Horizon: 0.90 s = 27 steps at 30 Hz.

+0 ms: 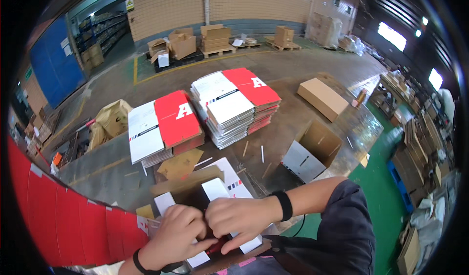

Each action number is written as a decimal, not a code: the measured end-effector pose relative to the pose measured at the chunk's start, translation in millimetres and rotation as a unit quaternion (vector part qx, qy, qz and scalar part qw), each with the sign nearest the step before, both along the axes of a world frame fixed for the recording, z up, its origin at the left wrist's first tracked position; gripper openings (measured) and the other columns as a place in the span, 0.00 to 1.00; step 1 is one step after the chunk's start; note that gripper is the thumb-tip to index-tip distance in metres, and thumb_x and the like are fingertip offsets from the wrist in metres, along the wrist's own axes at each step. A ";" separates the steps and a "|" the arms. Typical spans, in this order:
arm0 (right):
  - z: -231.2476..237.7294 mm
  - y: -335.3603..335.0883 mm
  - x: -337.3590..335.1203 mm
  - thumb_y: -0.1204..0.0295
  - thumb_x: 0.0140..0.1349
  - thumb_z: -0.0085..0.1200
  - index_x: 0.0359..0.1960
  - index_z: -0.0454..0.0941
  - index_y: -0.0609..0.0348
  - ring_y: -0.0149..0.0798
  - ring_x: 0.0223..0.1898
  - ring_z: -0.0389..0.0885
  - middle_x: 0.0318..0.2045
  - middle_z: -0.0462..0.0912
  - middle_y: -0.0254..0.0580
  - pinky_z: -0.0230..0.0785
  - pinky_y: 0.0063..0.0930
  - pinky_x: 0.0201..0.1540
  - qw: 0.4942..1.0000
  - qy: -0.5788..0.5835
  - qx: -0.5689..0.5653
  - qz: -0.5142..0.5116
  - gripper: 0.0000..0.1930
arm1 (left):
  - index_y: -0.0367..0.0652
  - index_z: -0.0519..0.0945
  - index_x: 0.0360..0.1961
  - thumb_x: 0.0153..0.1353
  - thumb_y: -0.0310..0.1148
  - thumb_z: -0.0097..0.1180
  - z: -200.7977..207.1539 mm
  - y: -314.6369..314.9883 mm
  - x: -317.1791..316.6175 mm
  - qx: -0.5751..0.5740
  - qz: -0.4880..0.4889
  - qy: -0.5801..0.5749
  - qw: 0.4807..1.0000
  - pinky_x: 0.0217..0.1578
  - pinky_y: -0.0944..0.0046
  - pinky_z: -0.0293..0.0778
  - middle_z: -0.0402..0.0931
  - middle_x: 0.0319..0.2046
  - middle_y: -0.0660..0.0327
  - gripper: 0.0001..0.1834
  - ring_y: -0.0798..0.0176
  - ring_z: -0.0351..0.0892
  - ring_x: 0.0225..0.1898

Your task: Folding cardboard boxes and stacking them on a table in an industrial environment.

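Tabletop [288, 121] carries 2 carton stacks [166, 123] [234, 104] beyond hands [181, 227] [237, 219] and box [215, 189].

Matt brown board is shown inside the open carton [216, 190] at the table's near edge, its flaps being faced in smooth white. Smooth red and white printed faces are borne by the flattened cardboard [234, 106] stacked toward the far edge. The closed carton [322, 99] is made of plain matt cardboard. The brown table [286, 118] is scuffed, with glossy reflections seen toward its right corner. The sleeve [344, 216] is made of matt dark cloth.
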State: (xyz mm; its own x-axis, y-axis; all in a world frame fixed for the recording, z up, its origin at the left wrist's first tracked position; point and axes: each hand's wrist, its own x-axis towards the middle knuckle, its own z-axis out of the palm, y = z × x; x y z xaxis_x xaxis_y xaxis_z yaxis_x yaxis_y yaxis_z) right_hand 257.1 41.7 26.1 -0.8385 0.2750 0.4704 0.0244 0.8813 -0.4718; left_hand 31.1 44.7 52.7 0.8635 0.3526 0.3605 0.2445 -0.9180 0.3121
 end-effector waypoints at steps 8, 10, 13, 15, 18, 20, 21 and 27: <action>-41.1 -4.7 38.7 0.51 0.66 0.49 0.52 0.75 0.63 0.60 0.57 0.70 0.53 0.72 0.56 0.50 0.58 0.69 0.989 0.140 -0.016 -0.036 0.26 | 0.50 0.80 0.25 0.50 0.46 0.66 -60.8 -1.7 1.6 0.007 -0.061 -0.071 0.996 0.49 0.55 0.67 0.77 0.32 0.68 0.13 0.60 0.77 0.37; -43.3 -2.3 32.1 0.51 0.65 0.51 0.53 0.75 0.63 0.60 0.58 0.70 0.54 0.71 0.56 0.50 0.59 0.69 0.993 0.114 -0.008 -0.026 0.27 | 0.51 0.79 0.24 0.44 0.43 0.69 -59.5 -0.7 3.1 -0.003 -0.038 -0.047 0.998 0.47 0.56 0.66 0.77 0.31 0.69 0.12 0.60 0.76 0.37; -49.9 2.7 14.1 0.50 0.59 0.59 0.38 0.74 0.60 0.58 0.46 0.72 0.43 0.71 0.54 0.60 0.58 0.60 0.997 0.057 -0.048 -0.004 0.23 | 0.51 0.79 0.23 0.45 0.41 0.68 -62.3 -3.6 7.3 -0.042 -0.028 -0.072 0.996 0.45 0.56 0.66 0.76 0.30 0.68 0.11 0.60 0.74 0.36; -55.8 3.1 6.9 0.45 0.55 0.62 0.34 0.70 0.58 0.56 0.43 0.70 0.40 0.69 0.53 0.62 0.55 0.57 0.999 0.051 -0.005 -0.001 0.27 | 0.50 0.79 0.21 0.45 0.43 0.68 -68.2 -10.7 5.9 -0.061 -0.006 -0.072 0.996 0.52 0.52 0.65 0.76 0.30 0.66 0.12 0.57 0.74 0.39; -49.1 -6.6 10.3 0.36 0.46 0.59 0.44 0.68 0.62 0.54 0.47 0.70 0.46 0.69 0.52 0.64 0.49 0.55 0.974 0.079 0.132 -0.169 0.40 | 0.46 0.79 0.30 0.47 0.43 0.69 -77.0 -23.6 8.8 -0.078 0.069 -0.058 0.993 0.58 0.47 0.63 0.76 0.40 0.57 0.15 0.51 0.74 0.47; -48.8 -16.9 11.3 0.38 0.47 0.60 0.46 0.68 0.63 0.54 0.48 0.70 0.49 0.68 0.53 0.64 0.49 0.55 0.977 0.021 0.077 -0.200 0.39 | 0.42 0.76 0.46 0.51 0.43 0.68 -80.3 -40.0 19.9 -0.143 0.165 -0.171 0.961 0.62 0.41 0.59 0.68 0.54 0.44 0.25 0.44 0.69 0.57; -48.4 -21.4 9.9 0.39 0.48 0.60 0.47 0.68 0.63 0.53 0.50 0.70 0.51 0.68 0.53 0.64 0.48 0.55 0.972 -0.035 0.021 -0.229 0.39 | 0.42 0.76 0.46 0.51 0.43 0.68 -77.8 -39.6 20.2 -0.144 0.167 -0.171 0.960 0.62 0.41 0.59 0.68 0.54 0.44 0.25 0.44 0.69 0.57; 81.7 32.5 -6.5 0.59 0.45 0.70 0.53 0.70 0.64 0.53 0.57 0.71 0.53 0.73 0.54 0.66 0.44 0.55 0.942 -0.307 -0.015 -0.136 0.35 | 0.40 0.66 0.65 0.63 0.46 0.55 -66.7 -32.6 25.3 -0.030 0.079 0.230 0.969 0.66 0.40 0.54 0.60 0.66 0.40 0.33 0.41 0.59 0.68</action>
State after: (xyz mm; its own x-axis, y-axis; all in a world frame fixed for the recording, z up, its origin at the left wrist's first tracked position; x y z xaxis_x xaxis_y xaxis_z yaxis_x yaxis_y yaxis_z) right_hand 250.6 74.2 107.8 -0.8467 0.5240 -0.0918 0.5234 0.7898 -0.3198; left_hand 56.4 12.1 -14.0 0.8617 0.5017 -0.0764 0.5065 -0.8413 0.1888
